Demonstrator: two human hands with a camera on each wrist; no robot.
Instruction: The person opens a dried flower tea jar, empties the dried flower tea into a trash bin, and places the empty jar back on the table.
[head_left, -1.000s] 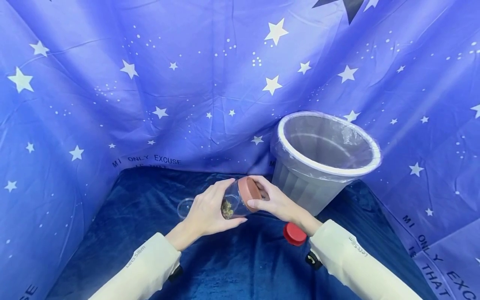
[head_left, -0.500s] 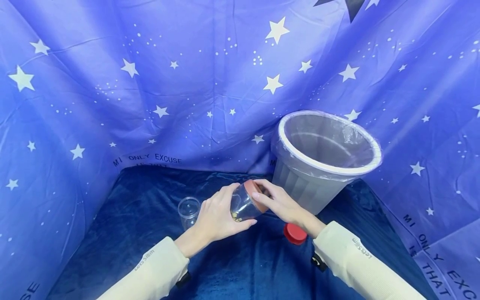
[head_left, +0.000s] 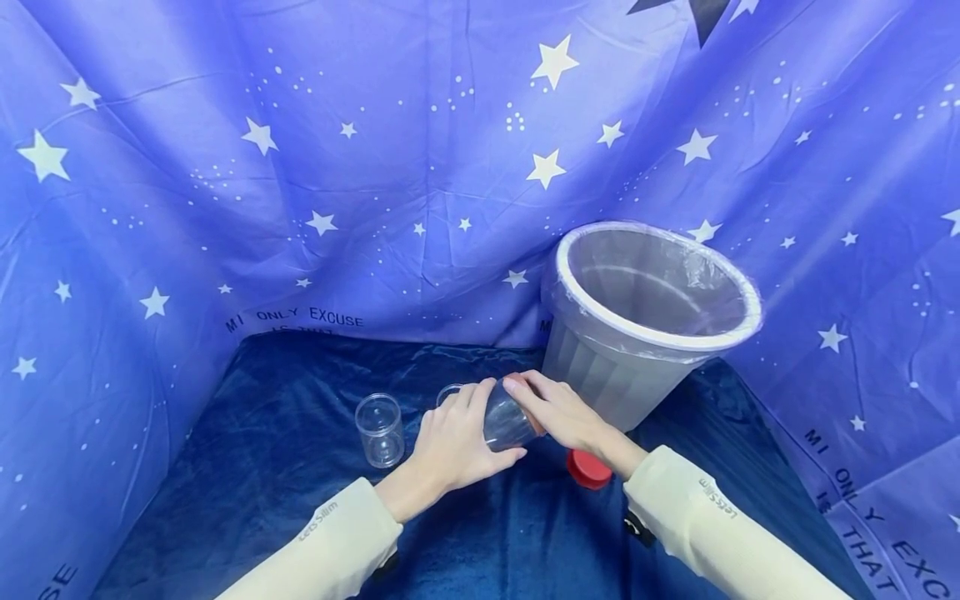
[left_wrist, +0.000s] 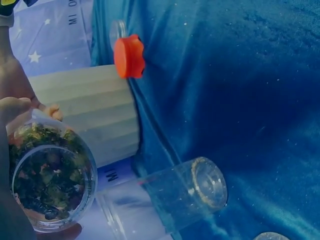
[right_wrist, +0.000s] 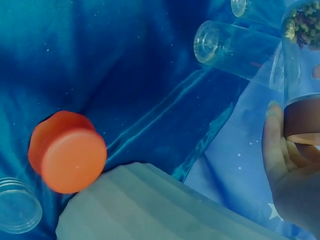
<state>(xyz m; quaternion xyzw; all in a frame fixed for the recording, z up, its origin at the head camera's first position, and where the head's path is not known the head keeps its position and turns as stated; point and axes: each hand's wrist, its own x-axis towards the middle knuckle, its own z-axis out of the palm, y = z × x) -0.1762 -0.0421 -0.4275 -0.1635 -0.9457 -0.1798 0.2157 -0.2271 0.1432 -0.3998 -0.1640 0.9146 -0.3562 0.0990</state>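
My left hand [head_left: 453, 446] grips the side of a clear jar [head_left: 506, 423], its fingers over the far side and its thumb along the near side. The jar tilts, its lidded end to the right. Dried green and reddish pieces [left_wrist: 50, 185] show through its bottom in the left wrist view. A brown screw lid [right_wrist: 302, 120] covers the mouth, and my right hand [head_left: 562, 414] holds it with thumb and fingers around its edge. To the left of my left hand stands an uncovered clear jar [head_left: 380, 432]. Another clear rim [head_left: 447, 393] shows partly behind that hand.
A large grey bin [head_left: 592, 375] with a plastic liner stands at the back right. Before it, near my right wrist, lies a red scalloped lid [head_left: 588, 469], with a clear container [right_wrist: 19, 207] beside it. Dark blue cloth [head_left: 480, 533] covers the surface; a starry curtain [head_left: 390, 167] surrounds it.
Both hands have moved a little right and nearer with the jar, which has turned in their grip. The left clear jar and a rim behind my left hand have come into view.
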